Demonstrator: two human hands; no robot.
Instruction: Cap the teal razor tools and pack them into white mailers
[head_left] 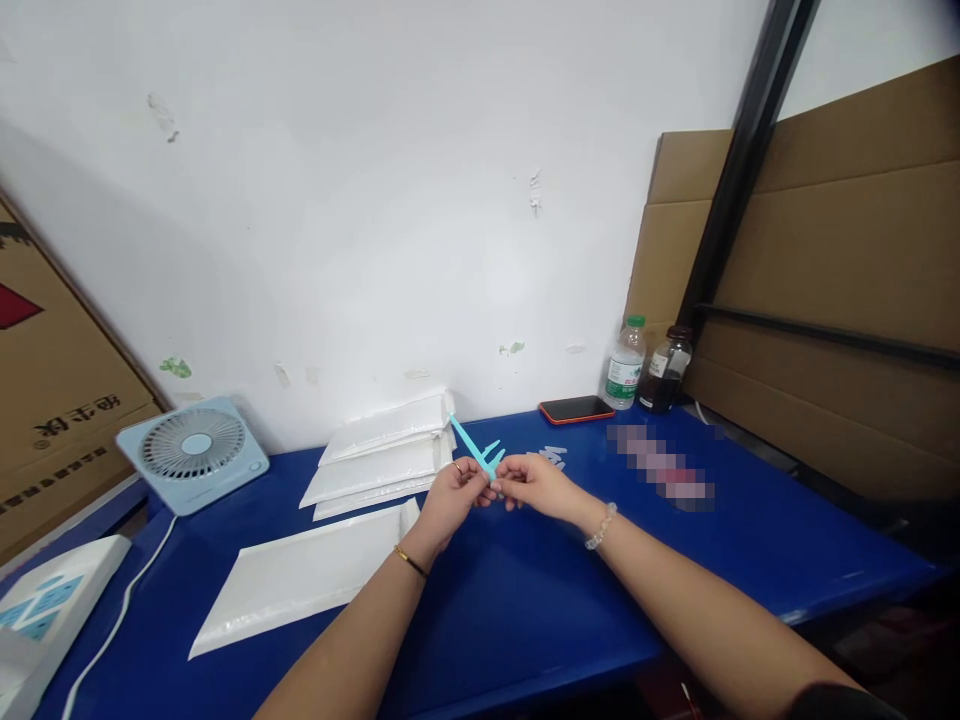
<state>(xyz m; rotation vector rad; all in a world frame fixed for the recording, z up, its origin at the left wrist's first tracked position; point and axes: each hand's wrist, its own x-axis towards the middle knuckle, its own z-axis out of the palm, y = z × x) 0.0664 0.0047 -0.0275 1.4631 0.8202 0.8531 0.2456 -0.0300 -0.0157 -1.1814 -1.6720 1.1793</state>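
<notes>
A turquoise plastic caliper is held above the blue table, its long beam pointing up and to the left and its jaws to the upper right. My left hand pinches its lower end from the left. From the right, my right hand closes its fingers at the same end, and the fingertips of both hands nearly meet there. What lies between the fingertips is partly hidden. Behind my right hand, several small translucent pieces lie on the table. White padded envelopes lie left of my hands, with a single envelope nearer me.
A pale blue fan stands at the left, its white cable running forward past a white device. Toward the back right are a phone, a water bottle and a dark bottle. Cardboard borders the right side.
</notes>
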